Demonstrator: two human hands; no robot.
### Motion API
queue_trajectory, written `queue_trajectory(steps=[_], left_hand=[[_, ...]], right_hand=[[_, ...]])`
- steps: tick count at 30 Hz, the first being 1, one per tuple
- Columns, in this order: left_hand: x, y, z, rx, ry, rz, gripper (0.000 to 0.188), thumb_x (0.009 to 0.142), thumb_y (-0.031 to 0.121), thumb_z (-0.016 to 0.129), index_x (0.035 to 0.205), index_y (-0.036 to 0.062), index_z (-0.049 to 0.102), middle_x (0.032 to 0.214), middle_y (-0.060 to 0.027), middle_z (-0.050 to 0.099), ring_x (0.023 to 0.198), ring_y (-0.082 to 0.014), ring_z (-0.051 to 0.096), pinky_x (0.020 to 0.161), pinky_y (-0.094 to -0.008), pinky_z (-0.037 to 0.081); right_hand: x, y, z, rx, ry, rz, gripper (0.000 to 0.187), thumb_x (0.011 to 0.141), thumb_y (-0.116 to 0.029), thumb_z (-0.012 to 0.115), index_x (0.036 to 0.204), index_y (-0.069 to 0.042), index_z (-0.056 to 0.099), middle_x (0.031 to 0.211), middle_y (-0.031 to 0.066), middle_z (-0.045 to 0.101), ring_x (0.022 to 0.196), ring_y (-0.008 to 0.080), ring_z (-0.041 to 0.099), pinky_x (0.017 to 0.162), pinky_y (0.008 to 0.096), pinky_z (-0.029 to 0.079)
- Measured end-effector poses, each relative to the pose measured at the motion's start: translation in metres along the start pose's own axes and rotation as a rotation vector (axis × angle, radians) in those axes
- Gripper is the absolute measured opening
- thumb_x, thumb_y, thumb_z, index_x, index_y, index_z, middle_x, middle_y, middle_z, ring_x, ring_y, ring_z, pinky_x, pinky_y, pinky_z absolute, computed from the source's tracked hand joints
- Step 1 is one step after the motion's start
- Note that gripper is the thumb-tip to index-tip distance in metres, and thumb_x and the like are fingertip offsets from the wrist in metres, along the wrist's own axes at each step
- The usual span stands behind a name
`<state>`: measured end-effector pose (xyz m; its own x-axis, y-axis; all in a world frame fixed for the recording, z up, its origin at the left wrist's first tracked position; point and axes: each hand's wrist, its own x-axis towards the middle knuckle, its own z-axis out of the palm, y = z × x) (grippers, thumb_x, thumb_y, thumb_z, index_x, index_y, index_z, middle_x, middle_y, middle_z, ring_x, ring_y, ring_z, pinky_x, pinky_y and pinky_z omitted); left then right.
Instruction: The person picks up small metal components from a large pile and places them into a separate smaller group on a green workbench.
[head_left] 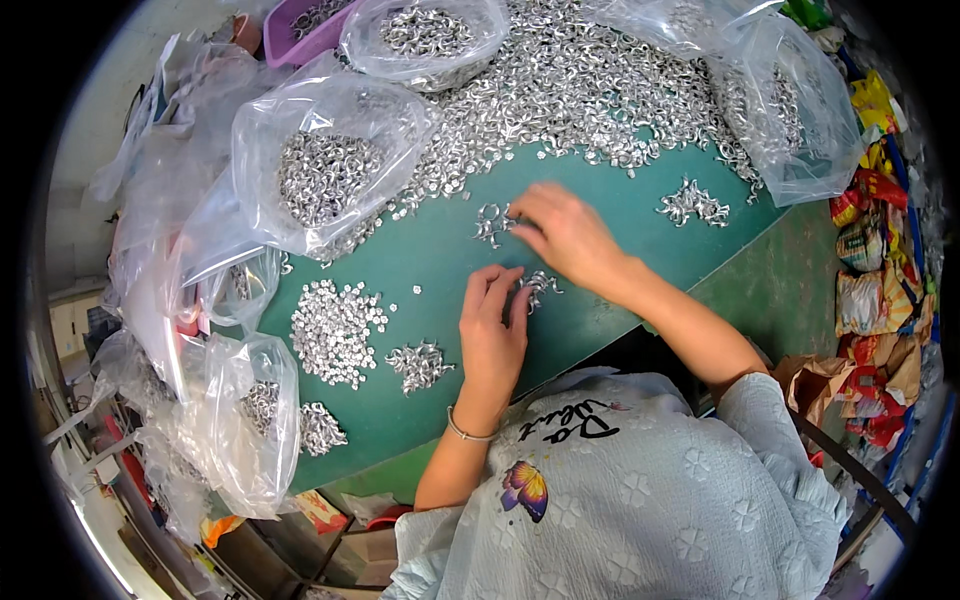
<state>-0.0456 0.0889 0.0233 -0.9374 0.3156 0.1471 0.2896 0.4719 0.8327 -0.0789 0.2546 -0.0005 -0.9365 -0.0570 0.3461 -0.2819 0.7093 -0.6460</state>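
Note:
My left hand [493,325] rests on the green table, its fingers bent down and drawn together near the thumb. Whatever they may grip is hidden. Beside that thumb lies a small heap of curved silvery metal pieces [541,288]. Farther off, my right hand [570,237] is slightly blurred. Its thumb and forefinger are apart, the fingertips beside a few loose metal pieces [490,222]. A pile of small, roundish silvery pieces [335,330] spreads to the left. Between it and my left hand sits another little heap of curved pieces [420,367].
A broad mass of metal pieces [530,95] covers the table's far side. Clear plastic bags of pieces [330,175] stand left and far right. More small heaps [693,203] lie on the green tabletop [620,180]. A purple bin [290,30] stands far left; colourful packaging [868,290] lines the right.

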Motion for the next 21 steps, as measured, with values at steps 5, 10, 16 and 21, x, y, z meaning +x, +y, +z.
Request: queue_trajectory(steps=[5,10,16,21], left_hand=[[-0.005,-0.004,-0.009,0.020,0.035,-0.038,0.022,0.079,-0.006,0.069,0.100,-0.0013,0.066,0.099,-0.0119,0.060,0.080,-0.0218,0.063,0.072,-0.0307,0.051],[-0.007,-0.005,-0.009,0.013,0.030,-0.021,0.022,0.079,-0.006,0.069,0.100,-0.0010,0.066,0.099,-0.0114,0.060,0.080,-0.0218,0.063,0.073,-0.0308,0.050],[-0.014,-0.006,-0.017,0.021,0.051,-0.062,0.023,0.079,-0.006,0.069,0.101,-0.0005,0.066,0.099,-0.0113,0.060,0.080,-0.0213,0.062,0.071,-0.0306,0.051],[-0.006,-0.007,-0.005,-0.074,0.029,-0.046,0.022,0.081,-0.005,0.067,0.103,-0.0010,0.065,0.099,-0.0113,0.059,0.077,-0.0209,0.060,0.063,-0.0291,0.050]], right_hand=[[0.009,0.001,-0.014,-0.101,-0.076,0.204,0.022,0.084,-0.009,0.065,0.102,0.001,0.057,0.104,0.0175,0.053,0.096,0.0369,0.057,0.078,0.0445,0.049],[0.013,-0.014,0.013,0.064,-0.168,0.101,0.024,0.086,-0.007,0.063,0.108,0.000,0.058,0.102,0.0170,0.056,0.089,0.0380,0.059,0.076,0.0428,0.049],[0.019,0.014,-0.029,-0.187,0.033,0.102,0.019,0.083,-0.005,0.064,0.101,0.001,0.062,0.099,0.0170,0.060,0.092,0.0363,0.059,0.081,0.0421,0.049],[0.003,0.028,-0.034,-0.565,0.145,0.146,0.036,0.083,-0.011,0.066,0.118,-0.002,0.059,0.124,0.0180,0.052,0.116,0.0378,0.048,0.097,0.0461,0.041]])
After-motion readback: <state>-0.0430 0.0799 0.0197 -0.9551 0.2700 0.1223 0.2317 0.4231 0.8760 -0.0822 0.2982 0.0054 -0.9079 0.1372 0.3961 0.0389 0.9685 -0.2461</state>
